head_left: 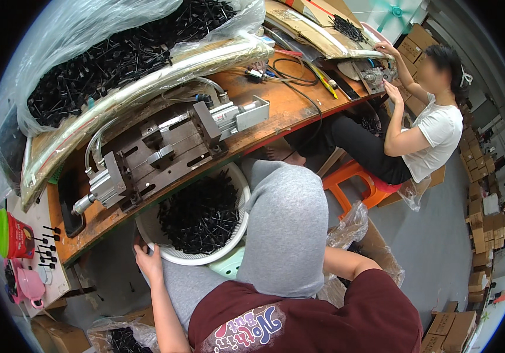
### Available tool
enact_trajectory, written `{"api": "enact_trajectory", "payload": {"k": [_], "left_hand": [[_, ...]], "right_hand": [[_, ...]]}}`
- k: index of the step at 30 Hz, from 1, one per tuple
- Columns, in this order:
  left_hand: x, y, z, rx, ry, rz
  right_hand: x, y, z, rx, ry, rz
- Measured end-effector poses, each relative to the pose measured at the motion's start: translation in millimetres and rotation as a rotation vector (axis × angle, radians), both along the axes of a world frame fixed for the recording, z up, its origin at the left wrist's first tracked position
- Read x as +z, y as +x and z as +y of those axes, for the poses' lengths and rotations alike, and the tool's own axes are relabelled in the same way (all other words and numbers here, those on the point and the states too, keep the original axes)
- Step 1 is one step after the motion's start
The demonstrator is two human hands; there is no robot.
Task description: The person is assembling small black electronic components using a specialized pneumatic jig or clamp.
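My left hand [149,262] is at the near-left rim of a round white plastic basket [242,229], its thumb and fingers closed about the edge. The basket holds a heap of small black stemmed parts [196,215] and stands under the bench's front edge, beside my grey-trousered leg [287,223]. My right forearm [346,263] passes behind that raised leg, so the hand is hidden. Near it are a crumpled clear plastic bag [349,226] and an open carton [382,253].
A metal clamping fixture with cylinders [164,150] sits on the wooden bench [282,120]. Behind it lies a plastic-lined heap of black parts [117,65]. On the right, a co-worker [429,123] on an orange stool [355,185] handles another fixture [376,76]. A red tub [20,235] stands left.
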State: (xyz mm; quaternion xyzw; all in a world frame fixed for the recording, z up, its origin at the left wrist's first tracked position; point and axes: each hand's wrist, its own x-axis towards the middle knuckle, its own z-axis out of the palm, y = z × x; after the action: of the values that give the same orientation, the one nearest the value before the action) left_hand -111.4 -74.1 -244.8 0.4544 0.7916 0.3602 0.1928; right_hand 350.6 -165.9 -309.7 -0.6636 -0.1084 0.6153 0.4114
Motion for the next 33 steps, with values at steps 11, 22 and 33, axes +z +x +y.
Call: {"api": "enact_trajectory", "payload": {"k": [11,22,33], "left_hand": [[-6,-2,2,-0.034,-0.018,-0.026],[2,-1,2,-0.052,-0.037,-0.071],[-1,-2,2,-0.037,0.015,-0.075]], "right_hand": [[-1,5,1,-0.022,0.008,0.009],[-2,11,2,-0.031,0.014,0.008],[-2,7,1,-0.031,0.007,0.022]]}}
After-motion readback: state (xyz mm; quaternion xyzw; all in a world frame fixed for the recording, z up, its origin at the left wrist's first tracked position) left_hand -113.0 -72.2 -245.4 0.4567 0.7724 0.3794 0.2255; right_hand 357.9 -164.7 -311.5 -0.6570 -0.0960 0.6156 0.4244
